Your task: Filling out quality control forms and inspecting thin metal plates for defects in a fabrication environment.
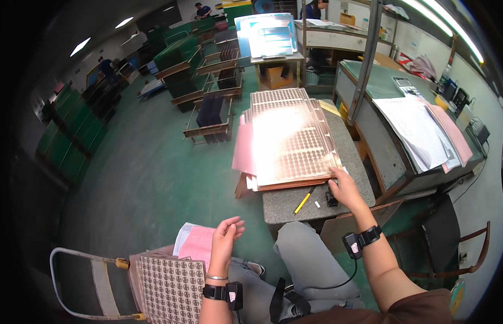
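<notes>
On the grey speckled table (278, 208) lies a stack of thin shiny panels (303, 159) printed with rows of small round shapes, glaring brightly in the middle. At the stack's near right corner, my right hand (344, 189) has thumb and fingers closed on the edge of a panel. My left hand (227, 237) hangs in the air over the floor, palm turned inward and fingers apart, holding nothing. Below it, beside my left leg, more patterned panels (173, 286) lean on a hand cart (103, 281), with a pink sheet (196, 245) behind them.
A yellow pen (303, 202), a small white piece (317, 204) and a black object (331, 200) lie near the table's front edge. A pink sheet (244, 148) sticks out left of the stack. Papers (413, 127) cover the right-hand desk. Racks (209, 116) stand ahead; a chair (443, 243) is at right.
</notes>
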{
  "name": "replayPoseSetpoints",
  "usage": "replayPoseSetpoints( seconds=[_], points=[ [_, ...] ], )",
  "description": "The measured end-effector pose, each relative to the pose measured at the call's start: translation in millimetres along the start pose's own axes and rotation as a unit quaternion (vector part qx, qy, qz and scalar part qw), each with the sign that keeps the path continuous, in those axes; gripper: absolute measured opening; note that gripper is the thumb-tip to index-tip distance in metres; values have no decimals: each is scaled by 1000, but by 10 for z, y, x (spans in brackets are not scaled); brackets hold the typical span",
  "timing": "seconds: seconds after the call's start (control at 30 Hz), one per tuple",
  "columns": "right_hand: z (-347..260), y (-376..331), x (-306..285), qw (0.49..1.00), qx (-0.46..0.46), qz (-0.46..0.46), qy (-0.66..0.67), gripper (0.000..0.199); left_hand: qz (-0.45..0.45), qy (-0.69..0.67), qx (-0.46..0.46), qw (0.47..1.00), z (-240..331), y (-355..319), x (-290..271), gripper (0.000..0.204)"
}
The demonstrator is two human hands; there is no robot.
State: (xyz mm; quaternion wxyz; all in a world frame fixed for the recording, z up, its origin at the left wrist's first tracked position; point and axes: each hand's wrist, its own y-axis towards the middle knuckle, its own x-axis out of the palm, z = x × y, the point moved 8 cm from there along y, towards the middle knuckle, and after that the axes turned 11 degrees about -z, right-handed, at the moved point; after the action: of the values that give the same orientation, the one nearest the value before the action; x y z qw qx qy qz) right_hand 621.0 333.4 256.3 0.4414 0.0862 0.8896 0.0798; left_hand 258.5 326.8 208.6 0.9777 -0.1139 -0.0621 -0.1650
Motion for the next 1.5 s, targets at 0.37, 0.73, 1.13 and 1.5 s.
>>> replayPoseSetpoints(
  seconds=[0.37, 0.73, 1.13, 1.5],
  points=[
    [-21, 50, 150, 999, 30, -10, -29, 37, -2, 160, 59, 985, 123, 1366, 480, 39],
    [51, 22, 47, 999, 39, -24, 14, 35, 39, -82, 56, 994, 297, 1429, 686, 38],
    [-24, -399, -5, 723, 142, -89, 670, 40, -103, -291, 90, 947, 238, 232, 759, 49],
    [-529, -606, 294, 670, 93, -185, 713, 46, -48, -304, 104, 946, 111, -542, 338, 46]
  ],
)
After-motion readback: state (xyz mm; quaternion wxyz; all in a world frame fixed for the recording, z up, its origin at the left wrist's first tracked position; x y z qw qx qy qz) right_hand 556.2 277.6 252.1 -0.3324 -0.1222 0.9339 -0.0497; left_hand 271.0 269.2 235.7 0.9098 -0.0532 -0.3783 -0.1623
